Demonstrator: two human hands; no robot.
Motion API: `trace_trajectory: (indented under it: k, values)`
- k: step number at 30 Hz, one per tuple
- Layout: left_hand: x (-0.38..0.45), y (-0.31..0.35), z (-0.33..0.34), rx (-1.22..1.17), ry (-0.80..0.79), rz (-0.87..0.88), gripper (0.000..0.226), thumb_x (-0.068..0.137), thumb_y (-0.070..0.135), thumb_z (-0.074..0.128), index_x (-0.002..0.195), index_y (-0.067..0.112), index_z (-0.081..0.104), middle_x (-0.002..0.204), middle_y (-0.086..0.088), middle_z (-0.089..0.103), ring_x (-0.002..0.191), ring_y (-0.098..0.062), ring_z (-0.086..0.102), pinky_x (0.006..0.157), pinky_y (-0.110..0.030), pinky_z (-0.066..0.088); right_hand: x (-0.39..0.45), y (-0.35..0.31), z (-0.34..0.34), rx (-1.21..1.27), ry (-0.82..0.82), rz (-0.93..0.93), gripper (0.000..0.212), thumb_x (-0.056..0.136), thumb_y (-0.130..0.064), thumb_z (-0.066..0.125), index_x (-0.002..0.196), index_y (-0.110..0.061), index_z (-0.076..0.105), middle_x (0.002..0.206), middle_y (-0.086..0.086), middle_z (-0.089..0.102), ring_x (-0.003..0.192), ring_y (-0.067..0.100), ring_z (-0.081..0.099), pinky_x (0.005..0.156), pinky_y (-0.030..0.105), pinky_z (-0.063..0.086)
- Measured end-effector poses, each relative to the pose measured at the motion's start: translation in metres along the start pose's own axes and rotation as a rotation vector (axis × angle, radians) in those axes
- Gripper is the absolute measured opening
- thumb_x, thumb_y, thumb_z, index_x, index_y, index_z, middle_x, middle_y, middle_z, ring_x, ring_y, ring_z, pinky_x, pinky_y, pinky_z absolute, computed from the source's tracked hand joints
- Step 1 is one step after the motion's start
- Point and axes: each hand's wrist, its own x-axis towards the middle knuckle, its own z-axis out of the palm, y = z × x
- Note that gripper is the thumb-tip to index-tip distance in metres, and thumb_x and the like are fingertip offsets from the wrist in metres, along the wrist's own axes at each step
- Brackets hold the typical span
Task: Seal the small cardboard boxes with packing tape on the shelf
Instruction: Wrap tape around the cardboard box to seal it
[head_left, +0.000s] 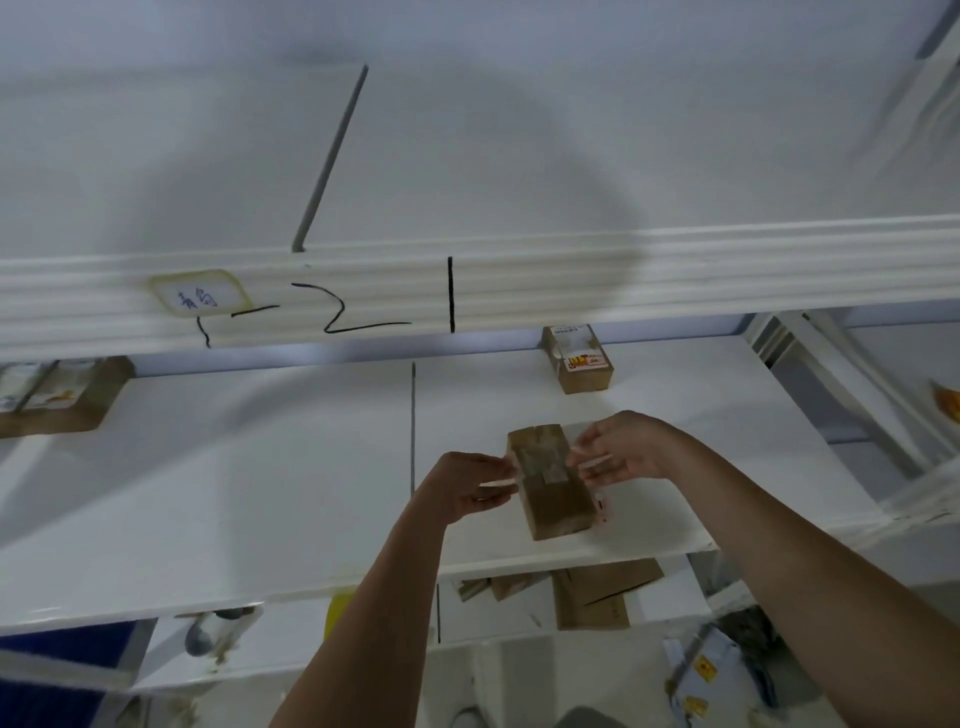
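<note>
A small brown cardboard box (556, 499) lies on the white shelf (260, 493), near its front edge. A strip of clear packing tape (543, 462) stretches across the box's top. My left hand (467, 488) pinches the tape's left end beside the box. My right hand (623, 452) pinches the tape's right end on the other side. A small pink object (602, 509), perhaps a tape cutter, sits against the box's right side, partly hidden.
A second small box (579, 358) with a label stands at the shelf's back right. A larger brown box (57, 400) sits at the far left. Flat cardboard pieces (592, 592) lie on the shelf below. An upper shelf edge (467, 286) with black marks overhangs.
</note>
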Motion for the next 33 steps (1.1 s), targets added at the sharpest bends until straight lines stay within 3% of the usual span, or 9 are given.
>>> trace_trajectory:
  k: [5, 9, 13, 18, 22, 33]
  values:
    - [0.002, 0.001, 0.0, 0.018, 0.014, -0.074, 0.016, 0.089, -0.001, 0.068, 0.105, -0.004, 0.069, 0.107, -0.02, 0.073, 0.095, -0.038, 0.071, 0.082, -0.043, 0.06, 0.017, 0.012, -0.004, 0.12, 0.014, 0.054, 0.019, 0.09, -0.005, 0.071, 0.108, -0.002, 0.065, 0.104, 0.019, 0.074, 0.096, 0.035, 0.072, 0.084, 0.043, 0.061]
    - [0.005, 0.0, 0.009, -0.026, 0.124, -0.041, 0.018, 0.084, -0.006, 0.072, 0.102, -0.01, 0.07, 0.094, -0.019, 0.071, 0.082, -0.03, 0.067, 0.078, -0.038, 0.061, 0.03, 0.024, -0.008, 0.157, 0.061, -0.006, 0.015, 0.087, -0.003, 0.073, 0.101, 0.001, 0.068, 0.104, 0.02, 0.072, 0.097, 0.032, 0.071, 0.095, 0.046, 0.056]
    - [0.006, 0.0, 0.017, 0.002, 0.164, -0.032, 0.027, 0.082, -0.005, 0.074, 0.108, -0.012, 0.069, 0.094, -0.019, 0.069, 0.081, -0.027, 0.067, 0.076, -0.033, 0.059, 0.036, 0.029, -0.014, 0.129, 0.073, -0.026, 0.013, 0.088, 0.001, 0.071, 0.101, 0.002, 0.069, 0.099, 0.02, 0.073, 0.094, 0.03, 0.071, 0.094, 0.046, 0.057]
    - [0.006, -0.003, 0.023, 0.027, 0.254, -0.037, 0.019, 0.077, 0.0, 0.081, 0.092, -0.006, 0.071, 0.081, -0.016, 0.069, 0.075, -0.023, 0.066, 0.081, -0.033, 0.059, 0.039, 0.036, -0.016, 0.067, 0.086, -0.038, 0.005, 0.086, 0.002, 0.072, 0.09, 0.0, 0.07, 0.093, 0.02, 0.074, 0.089, 0.031, 0.073, 0.084, 0.042, 0.061]
    - [0.008, -0.011, 0.025, -0.057, 0.332, -0.005, 0.022, 0.075, -0.002, 0.082, 0.094, -0.007, 0.07, 0.085, -0.018, 0.07, 0.076, -0.026, 0.068, 0.077, -0.035, 0.06, 0.045, 0.04, -0.015, 0.061, 0.097, -0.048, 0.009, 0.083, 0.002, 0.075, 0.091, 0.003, 0.071, 0.089, 0.02, 0.074, 0.084, 0.03, 0.074, 0.077, 0.037, 0.062]
    - [0.01, -0.024, 0.039, -0.129, 0.446, 0.033, 0.026, 0.078, 0.002, 0.081, 0.099, -0.007, 0.071, 0.088, -0.017, 0.071, 0.078, -0.026, 0.069, 0.081, -0.036, 0.061, 0.054, 0.05, -0.014, 0.074, 0.135, -0.037, 0.006, 0.087, 0.0, 0.073, 0.092, 0.001, 0.071, 0.091, 0.019, 0.073, 0.085, 0.03, 0.074, 0.082, 0.043, 0.062]
